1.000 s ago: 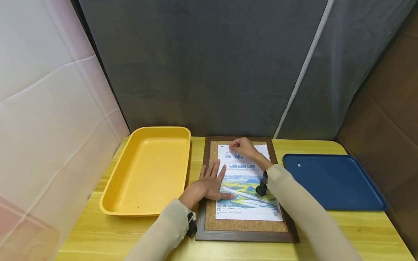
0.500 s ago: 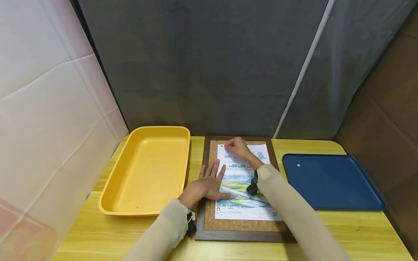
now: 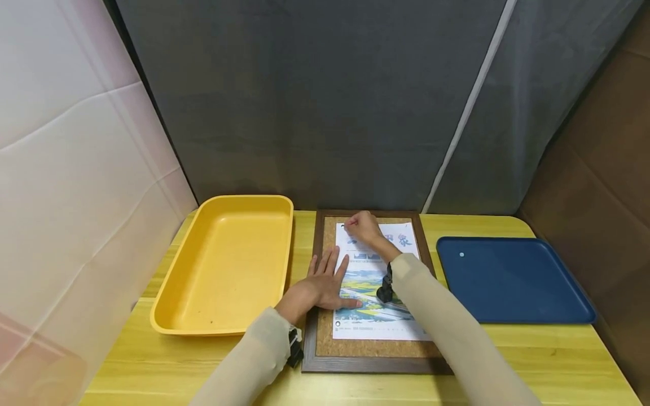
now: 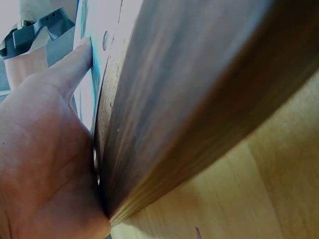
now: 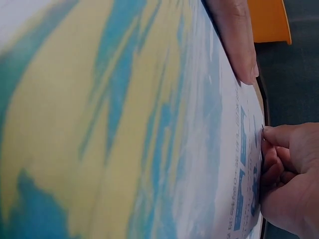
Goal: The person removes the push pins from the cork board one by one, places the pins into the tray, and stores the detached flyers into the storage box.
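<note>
A framed cork board (image 3: 376, 348) lies on the table with a printed sheet (image 3: 368, 330) over it. The sheet bears a blue, yellow and green landscape and has round holes near its left corners. My left hand (image 3: 325, 288) rests flat on the sheet's left edge, fingers spread; in the left wrist view its palm (image 4: 45, 164) lies against the brown frame (image 4: 164, 99). At the sheet's top left corner, my right hand (image 3: 364, 226) pinches a small pin, mostly hidden by the fingertips. In the right wrist view a tiny dark tip shows at the thumb (image 5: 279, 133).
A deep yellow tray (image 3: 220, 321) stands left of the board. On the right lies a flat blue tray (image 3: 523, 282) with one small white round thing (image 3: 461, 255) on it. A dark curtain (image 3: 304, 113) rises behind the table.
My right hand has moved left along the sheet's top to its left corner, uncovering more of the printed title. The left hand keeps its place. The whole view has shifted slightly.
</note>
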`<state>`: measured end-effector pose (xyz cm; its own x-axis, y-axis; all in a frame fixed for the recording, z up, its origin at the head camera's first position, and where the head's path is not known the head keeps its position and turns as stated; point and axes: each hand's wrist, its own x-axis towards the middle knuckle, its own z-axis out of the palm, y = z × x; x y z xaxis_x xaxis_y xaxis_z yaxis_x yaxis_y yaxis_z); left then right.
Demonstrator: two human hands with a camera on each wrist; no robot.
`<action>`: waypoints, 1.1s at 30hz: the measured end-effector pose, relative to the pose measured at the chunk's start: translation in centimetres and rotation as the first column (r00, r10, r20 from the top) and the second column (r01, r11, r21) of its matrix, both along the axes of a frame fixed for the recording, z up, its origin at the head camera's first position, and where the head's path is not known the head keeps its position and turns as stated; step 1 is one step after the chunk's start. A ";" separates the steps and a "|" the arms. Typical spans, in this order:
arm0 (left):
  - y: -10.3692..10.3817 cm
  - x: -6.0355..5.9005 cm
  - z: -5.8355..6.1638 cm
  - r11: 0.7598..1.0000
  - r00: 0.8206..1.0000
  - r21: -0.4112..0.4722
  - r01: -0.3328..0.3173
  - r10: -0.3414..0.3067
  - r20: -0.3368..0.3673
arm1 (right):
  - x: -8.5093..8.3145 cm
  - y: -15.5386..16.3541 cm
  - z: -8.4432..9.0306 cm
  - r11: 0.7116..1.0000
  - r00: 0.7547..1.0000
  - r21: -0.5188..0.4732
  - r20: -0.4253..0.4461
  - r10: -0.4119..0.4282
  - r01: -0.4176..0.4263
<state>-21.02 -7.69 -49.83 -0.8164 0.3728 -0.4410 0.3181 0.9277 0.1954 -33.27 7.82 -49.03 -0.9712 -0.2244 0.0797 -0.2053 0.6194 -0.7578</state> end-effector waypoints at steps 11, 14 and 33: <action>-0.1 0.5 0.1 1.000 1.000 0.004 0.007 -0.006 -0.023 | -0.1 -0.4 0.2 0.998 0.998 0.015 0.026 -0.060 0.060; -0.1 0.8 0.4 1.000 1.000 0.003 0.013 -0.013 -0.023 | -0.2 -0.6 0.3 0.998 0.997 0.008 0.050 -0.065 0.065; -1.0 0.9 0.4 0.999 0.998 -0.012 0.047 -0.047 -0.034 | -0.1 -1.6 0.6 0.989 0.988 0.087 0.092 -0.124 0.116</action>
<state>-20.17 -8.67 -49.47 -0.8129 0.4062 -0.4172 0.3675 0.9137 0.1735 -33.33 6.20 -48.38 -0.9937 -0.1078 -0.0297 -0.0540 0.6953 -0.7167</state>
